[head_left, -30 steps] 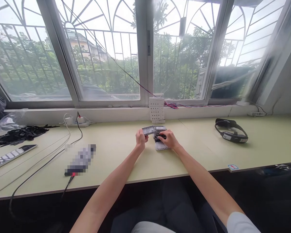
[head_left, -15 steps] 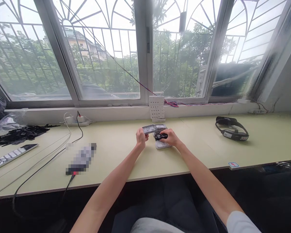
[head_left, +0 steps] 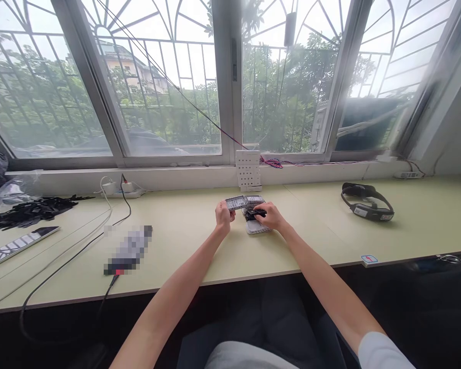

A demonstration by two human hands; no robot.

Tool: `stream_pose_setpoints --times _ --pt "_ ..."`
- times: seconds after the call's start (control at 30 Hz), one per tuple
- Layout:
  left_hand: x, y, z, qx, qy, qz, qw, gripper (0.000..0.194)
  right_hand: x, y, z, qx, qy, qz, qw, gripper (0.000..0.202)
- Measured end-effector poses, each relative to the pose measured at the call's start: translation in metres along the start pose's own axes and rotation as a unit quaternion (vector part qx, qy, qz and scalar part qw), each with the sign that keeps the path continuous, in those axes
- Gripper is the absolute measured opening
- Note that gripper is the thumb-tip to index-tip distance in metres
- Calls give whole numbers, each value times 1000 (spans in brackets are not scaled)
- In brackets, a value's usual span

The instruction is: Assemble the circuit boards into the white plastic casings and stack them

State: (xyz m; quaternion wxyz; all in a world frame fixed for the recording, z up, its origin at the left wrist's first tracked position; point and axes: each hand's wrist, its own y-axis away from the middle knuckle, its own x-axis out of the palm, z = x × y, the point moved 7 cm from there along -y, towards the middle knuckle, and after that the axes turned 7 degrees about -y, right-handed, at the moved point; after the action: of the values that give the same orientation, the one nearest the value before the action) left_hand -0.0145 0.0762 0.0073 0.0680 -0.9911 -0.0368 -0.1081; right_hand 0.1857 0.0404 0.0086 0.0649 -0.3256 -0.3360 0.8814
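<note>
My left hand (head_left: pixel 224 214) is closed on the left end of a grey case (head_left: pixel 236 203), a flat piece with printed markings that is raised above the table. My right hand (head_left: pixel 269 215) pinches a small black object (head_left: pixel 256 211) over the middle of the case. Beneath it a pale, rounded tray-like part (head_left: pixel 257 227) lies on the table. The fingers of my right hand partly hide the black object, and its details are too small to tell.
A perforated white block (head_left: pixel 248 169) stands at the sill behind the hands. A black head strap (head_left: pixel 368 202) lies right. Left are a phone (head_left: pixel 19 247), black strips (head_left: pixel 26 212), a blurred device (head_left: pixel 128 250) and cables. The table's front edge (head_left: pixel 253 279) runs below the forearms.
The black object in my right hand has tilted, showing a narrower side. My left hand stays in place on the case. The whole view has shifted very slightly.
</note>
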Motion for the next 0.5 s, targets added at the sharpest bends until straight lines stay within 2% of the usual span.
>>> stream_pose_setpoints --times 0.3,0.5 --pt "1 0 0 7 5 19 1000 23 0 -4 -12 0 -1 -29 1000 24" --pt "2 1 -2 16 3 19 1000 23 -4 -4 -8 -6 -13 -44 999 25"
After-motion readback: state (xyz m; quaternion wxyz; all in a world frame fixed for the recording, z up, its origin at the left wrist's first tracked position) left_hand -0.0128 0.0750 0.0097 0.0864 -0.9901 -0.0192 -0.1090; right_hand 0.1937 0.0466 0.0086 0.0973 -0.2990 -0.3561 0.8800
